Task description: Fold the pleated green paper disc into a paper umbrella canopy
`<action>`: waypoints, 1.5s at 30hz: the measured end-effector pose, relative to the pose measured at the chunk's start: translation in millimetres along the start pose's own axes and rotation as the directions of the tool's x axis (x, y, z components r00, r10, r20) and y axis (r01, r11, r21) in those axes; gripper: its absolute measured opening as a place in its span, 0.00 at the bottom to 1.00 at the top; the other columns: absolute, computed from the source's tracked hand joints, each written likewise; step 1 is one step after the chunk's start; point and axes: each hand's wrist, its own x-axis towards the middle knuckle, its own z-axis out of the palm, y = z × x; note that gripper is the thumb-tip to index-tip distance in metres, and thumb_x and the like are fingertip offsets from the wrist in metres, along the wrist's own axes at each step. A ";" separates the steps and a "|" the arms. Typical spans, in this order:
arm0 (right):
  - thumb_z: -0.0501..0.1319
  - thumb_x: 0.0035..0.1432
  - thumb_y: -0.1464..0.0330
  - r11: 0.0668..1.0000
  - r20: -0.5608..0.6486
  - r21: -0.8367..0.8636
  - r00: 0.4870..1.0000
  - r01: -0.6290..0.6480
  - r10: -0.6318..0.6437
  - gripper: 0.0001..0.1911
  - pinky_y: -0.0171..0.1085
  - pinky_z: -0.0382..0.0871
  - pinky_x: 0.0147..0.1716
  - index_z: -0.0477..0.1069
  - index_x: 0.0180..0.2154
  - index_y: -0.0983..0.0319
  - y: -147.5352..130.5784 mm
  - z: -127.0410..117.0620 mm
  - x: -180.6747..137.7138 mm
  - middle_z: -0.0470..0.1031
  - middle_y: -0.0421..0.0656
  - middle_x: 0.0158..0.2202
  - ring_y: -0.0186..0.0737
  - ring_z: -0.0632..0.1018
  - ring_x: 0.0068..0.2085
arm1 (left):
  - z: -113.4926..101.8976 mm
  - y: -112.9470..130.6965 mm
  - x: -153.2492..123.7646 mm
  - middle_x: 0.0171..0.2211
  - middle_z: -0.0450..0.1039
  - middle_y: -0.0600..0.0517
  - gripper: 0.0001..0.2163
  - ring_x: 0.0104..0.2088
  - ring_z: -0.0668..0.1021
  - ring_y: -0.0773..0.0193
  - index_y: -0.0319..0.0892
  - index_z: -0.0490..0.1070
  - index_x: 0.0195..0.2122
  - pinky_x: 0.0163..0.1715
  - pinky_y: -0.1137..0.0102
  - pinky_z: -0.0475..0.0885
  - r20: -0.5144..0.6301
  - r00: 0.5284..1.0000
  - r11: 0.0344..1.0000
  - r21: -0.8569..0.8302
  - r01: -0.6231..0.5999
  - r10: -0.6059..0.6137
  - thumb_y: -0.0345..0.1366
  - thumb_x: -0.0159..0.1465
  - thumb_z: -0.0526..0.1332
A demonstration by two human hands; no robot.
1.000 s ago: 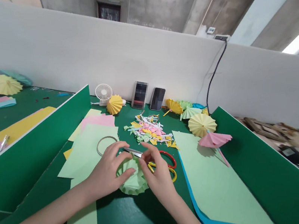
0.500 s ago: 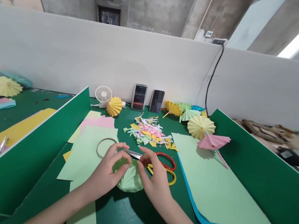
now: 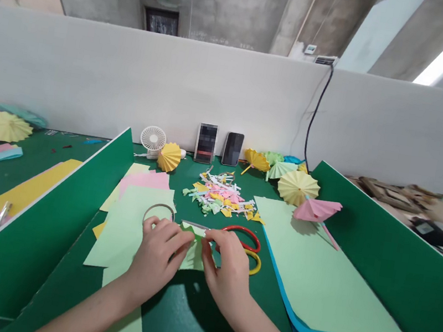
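Paper (image 3: 192,258), pleated green, sits between left hand (image 3: 157,257) and right hand (image 3: 230,271), both pinching it.

Passage left over near counter (image 3: 179,327) between forearms (image 3: 92,314). Ahead, way blocked by scissors (image 3: 245,229) just past the pleated green paper (image 3: 193,257), then by scrap pile (image 3: 221,194). Both sides walled off by green partitions (image 3: 87,189). Clearance under the paper can't be judged well.

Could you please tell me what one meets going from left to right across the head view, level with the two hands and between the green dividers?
Left sheet of pale green paper, left hand, pleated green paper, right hand, right sheet of pale green paper.
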 end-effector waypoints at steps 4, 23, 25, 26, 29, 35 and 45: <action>0.54 0.53 0.78 0.994 -0.057 -0.069 0.995 0.080 -0.084 0.09 0.36 0.64 0.25 0.61 0.36 0.62 2.0 0.5 1.8 0.73 0.45 0.29 0.38 0.70 0.28 | 0.0 2.0 0.3 0.25 0.69 0.55 0.08 0.26 0.67 0.68 0.43 0.67 0.33 0.33 0.68 0.59 0.073 0.996 0.993 -0.107 0.056 -0.048 0.31 0.63 0.49; 0.54 0.53 0.79 0.997 -0.091 -0.045 0.994 0.062 -0.065 0.08 0.35 0.64 0.26 0.62 0.33 0.61 3.5 1.7 4.5 0.73 0.44 0.29 0.38 0.71 0.29 | 5.9 14.0 2.1 0.36 0.73 0.49 0.10 0.30 0.77 0.65 0.41 0.69 0.37 0.32 0.71 0.71 0.405 0.838 0.346 -0.777 0.526 -0.366 0.39 0.59 0.55; 0.54 0.53 0.79 1.000 -0.069 0.003 0.998 0.007 -0.007 0.08 0.35 0.64 0.27 0.61 0.33 0.60 3.4 1.8 3.8 0.72 0.43 0.29 0.37 0.71 0.29 | 6.1 12.8 1.3 0.36 0.72 0.50 0.09 0.32 0.77 0.65 0.41 0.69 0.37 0.35 0.71 0.71 0.376 0.852 0.377 -0.777 0.505 -0.365 0.39 0.60 0.55; 0.54 0.53 0.78 0.999 -0.059 0.021 0.998 -0.026 0.028 0.08 0.35 0.64 0.26 0.61 0.32 0.60 3.3 1.8 3.7 0.72 0.43 0.28 0.37 0.70 0.29 | 6.2 12.1 1.0 0.36 0.72 0.51 0.09 0.33 0.77 0.65 0.42 0.69 0.38 0.36 0.71 0.71 0.359 0.858 0.395 -0.775 0.493 -0.367 0.39 0.60 0.54; 0.54 0.54 0.76 0.992 -0.027 0.059 0.993 -0.114 0.115 0.05 0.34 0.64 0.26 0.61 0.32 0.60 2.1 1.4 3.6 0.70 0.42 0.27 0.36 0.69 0.28 | 6.3 9.4 0.7 0.36 0.71 0.51 0.09 0.34 0.76 0.65 0.43 0.68 0.37 0.36 0.72 0.70 0.302 0.874 0.469 -0.752 0.463 -0.380 0.39 0.60 0.54; 0.55 0.55 0.69 0.912 0.117 0.256 0.947 -0.320 0.299 0.05 0.37 0.67 0.31 0.61 0.36 0.60 -1.3 -1.6 4.9 0.68 0.42 0.32 0.37 0.70 0.32 | 1.4 -0.7 5.6 0.27 0.67 0.54 0.05 0.29 0.71 0.67 0.42 0.65 0.29 0.30 0.73 0.67 0.091 0.923 0.770 -0.524 0.364 -0.374 0.37 0.59 0.54; 0.54 0.55 0.57 0.589 0.423 0.571 0.819 -0.573 0.387 0.17 0.44 0.60 0.51 0.55 0.44 0.56 31.1 -10.2 17.8 0.63 0.48 0.52 0.40 0.64 0.55 | -16.7 -3.8 12.4 0.24 0.64 0.53 0.07 0.26 0.67 0.67 0.42 0.62 0.26 0.28 0.73 0.63 0.240 0.970 0.885 -0.441 0.150 -0.045 0.32 0.60 0.48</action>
